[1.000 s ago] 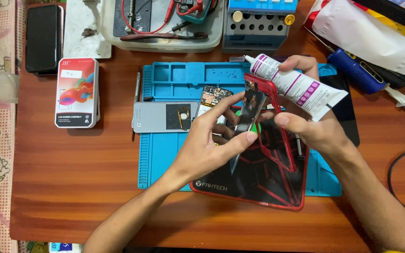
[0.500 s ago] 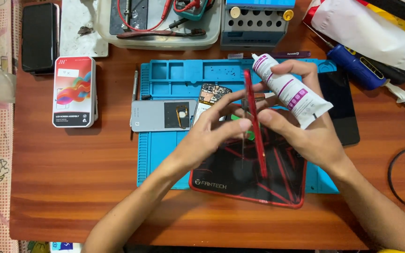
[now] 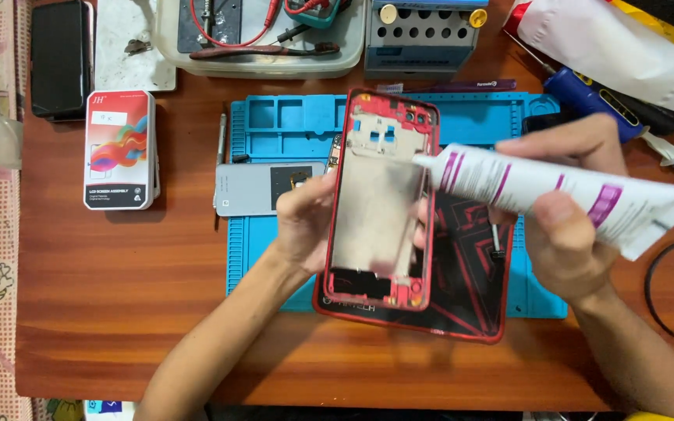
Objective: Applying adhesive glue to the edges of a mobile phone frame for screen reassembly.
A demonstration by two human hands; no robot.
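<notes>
**Glue tube nozzle meeting the red phone frame**

You are holding a red phone frame [image 3: 380,203] face-up over the black and red mat [image 3: 470,265], with its camera cutouts pointing away from you and its silver inner plate showing. Your left hand [image 3: 306,222] is gripping the frame along its left edge, fingers curled behind it and the thumb pressing on the front rim. Your right hand [image 3: 563,210] is clamping a white glue tube with purple stripes [image 3: 540,191], fingers closed over the top and thumb pressing underneath; the tube is lying nearly level, and its nozzle is touching the frame's right edge near the upper half.

The mat is lying on a blue silicone repair mat [image 3: 290,117], which is sitting on the wooden table [image 3: 118,296]. Just left of your left hand, a grey phone part [image 3: 255,187] is lying across the blue mat's edge. Further left, a boxed screen assembly [image 3: 118,148] is resting on the table, and a black phone [image 3: 60,58] is lying beyond it. A blue screwdriver [image 3: 594,101] is sitting near the far right.
</notes>
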